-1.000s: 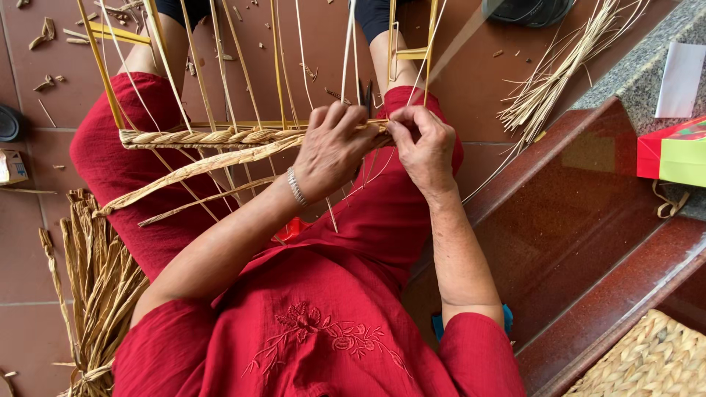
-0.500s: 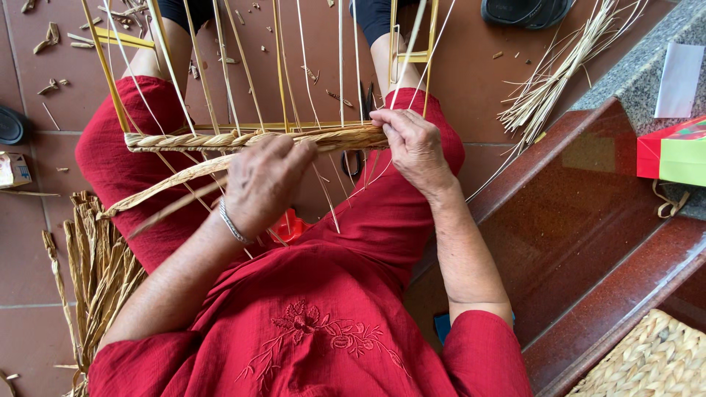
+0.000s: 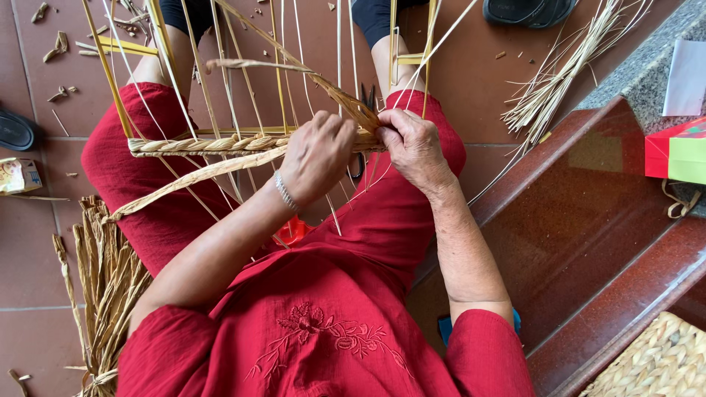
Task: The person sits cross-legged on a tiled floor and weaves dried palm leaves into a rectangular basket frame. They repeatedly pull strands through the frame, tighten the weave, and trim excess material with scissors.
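A yellow stick frame with thin upright strands rests on my lap, over red trousers. A woven straw braid runs across its lower bar. My left hand, with a silver bracelet at the wrist, grips a twisted straw strand that loops up and left above the frame. My right hand pinches the same strand's end at the braid's right side, next to the left hand. A second flat straw strand trails down to the left under the braid.
A heap of dried straw lies on the tiled floor at my left. A bundle of thin reeds lies at the upper right by a red polished step. A woven basket sits at the bottom right. Black sandals at the floor's edges.
My left hand slid left along the braid, then came back right to meet the right hand. The straw strand now arcs up over the frame.
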The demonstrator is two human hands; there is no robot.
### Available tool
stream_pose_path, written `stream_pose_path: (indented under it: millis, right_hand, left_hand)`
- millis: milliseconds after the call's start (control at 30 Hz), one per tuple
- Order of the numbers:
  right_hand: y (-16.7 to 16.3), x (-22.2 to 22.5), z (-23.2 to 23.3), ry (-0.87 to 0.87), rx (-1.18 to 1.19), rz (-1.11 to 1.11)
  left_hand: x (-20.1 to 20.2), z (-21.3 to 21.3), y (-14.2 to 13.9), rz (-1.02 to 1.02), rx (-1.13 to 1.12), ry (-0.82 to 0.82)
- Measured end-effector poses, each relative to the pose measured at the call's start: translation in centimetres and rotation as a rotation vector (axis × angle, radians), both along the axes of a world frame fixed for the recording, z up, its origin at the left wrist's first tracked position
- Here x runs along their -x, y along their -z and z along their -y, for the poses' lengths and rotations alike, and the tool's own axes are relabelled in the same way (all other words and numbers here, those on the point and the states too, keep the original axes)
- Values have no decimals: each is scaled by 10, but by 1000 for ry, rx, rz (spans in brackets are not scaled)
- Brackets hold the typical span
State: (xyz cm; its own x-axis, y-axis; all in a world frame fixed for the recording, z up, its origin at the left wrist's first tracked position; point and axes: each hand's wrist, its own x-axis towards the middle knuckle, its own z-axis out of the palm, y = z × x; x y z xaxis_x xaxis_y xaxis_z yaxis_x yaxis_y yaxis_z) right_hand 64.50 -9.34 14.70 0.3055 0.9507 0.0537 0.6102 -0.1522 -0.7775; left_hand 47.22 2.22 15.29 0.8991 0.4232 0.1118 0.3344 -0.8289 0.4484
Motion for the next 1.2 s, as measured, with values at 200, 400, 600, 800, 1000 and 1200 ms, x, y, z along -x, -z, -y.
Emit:
stream_pose_path:
  millis: [200,400,600,800,1000,1200]
  right_hand:
    - [7,6,-5,61,-38,46]
    - [9,8,-7,139,-30,-113]
    - [18,12,-13,93,-142,125]
    - [23,15,-14,29,-197,163]
    - [13,8,-13,-113,-168,133]
    - [14,18,-13,73,-166,148]
  left_hand:
    - [-46,-32,47,-28,226,-262]
    - [-21,-14,39,633,1172,-416]
    - [18,5,2,510,1675,-319]
    - [26,-27,-31,482,423,-16]
    - [24,-45,-16,-122,-127,60]
    - [26,-25,2,-258,-475,166]
